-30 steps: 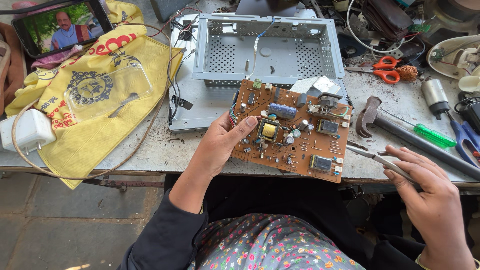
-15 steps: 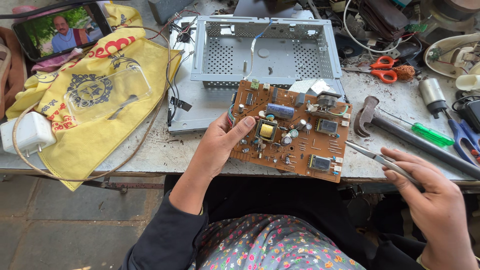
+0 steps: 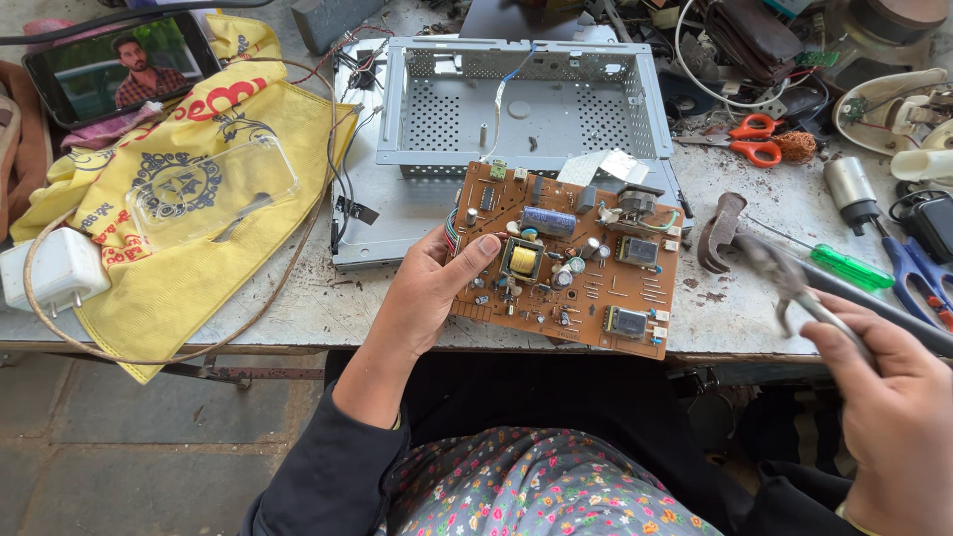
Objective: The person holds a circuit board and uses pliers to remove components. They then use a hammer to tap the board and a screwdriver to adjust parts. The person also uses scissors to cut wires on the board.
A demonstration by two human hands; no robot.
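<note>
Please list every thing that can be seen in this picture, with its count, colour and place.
circuit board: 1, brown, front edge of workbench, held by left hand
metal chassis: 1, grey, behind the board
yellow cloth bag: 1, yellow, left of bench
clear phone case: 1, transparent, on the bag
phone: 1, black, screen lit, far left
charger: 1, white, left edge
scissors: 1, orange handles, right rear
hammer: 1, dark, right of board
screwdriver: 1, green handle, right
left hand: grips the board's left edge
right hand: holds a blurred metal tool
</note>
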